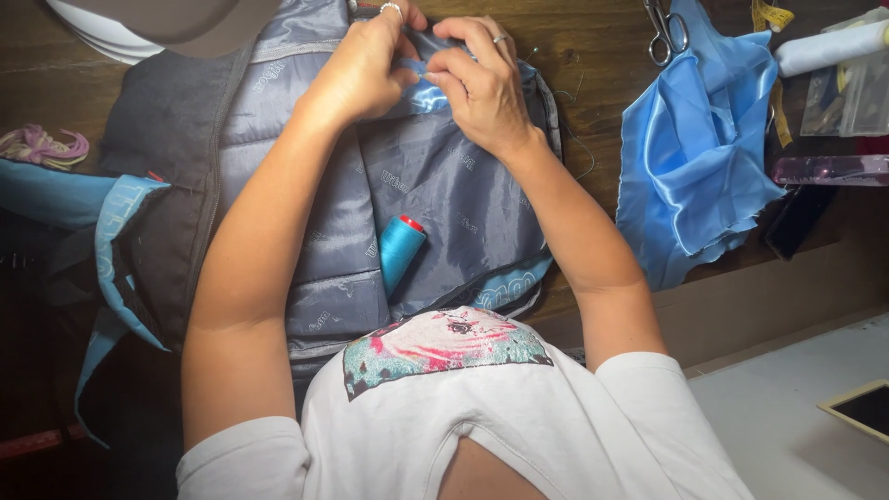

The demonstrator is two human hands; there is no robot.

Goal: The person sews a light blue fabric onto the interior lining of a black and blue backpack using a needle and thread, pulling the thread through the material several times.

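Right now both hands sit close together at the far edge of a grey quilted jacket (pixel 435 185), which lies spread open, lining up, on a dark wooden table (pixel 593 56). The left hand (pixel 356 69) has its fingers curled shut over a small fold of shiny light blue satin (pixel 428 93) at the top of the lining. The right hand (pixel 482 79) is closed as well, thumb and fingertips pinching that same blue fold from the other side, so the 2 hands touch across it. Whether a needle or pin sits between the fingers I cannot tell; they hide the spot.

To my eye the step is fine work on that blue piece against the lining, and doing it well looks like a matter of keeping the slippery satin flat and taut between the 2 pinches, with the edge held square to the lining so nothing puckers, and shifting the grip in short stages rather than sliding along.

A spool of teal thread (pixel 400 248) with a red end lies loose on the lining, near the body and well apart from the hands. To the right a larger piece of blue satin (pixel 690 157) lies crumpled on the table, with scissors (pixel 665 32) at its top edge and a yellow tape measure (pixel 773 18) beside them.

As for containers, I see only a clear plastic bag (pixel 847 93) at the far right. What is in it is too blurred to tell. A white roll (pixel 829 46) lies against its upper edge.
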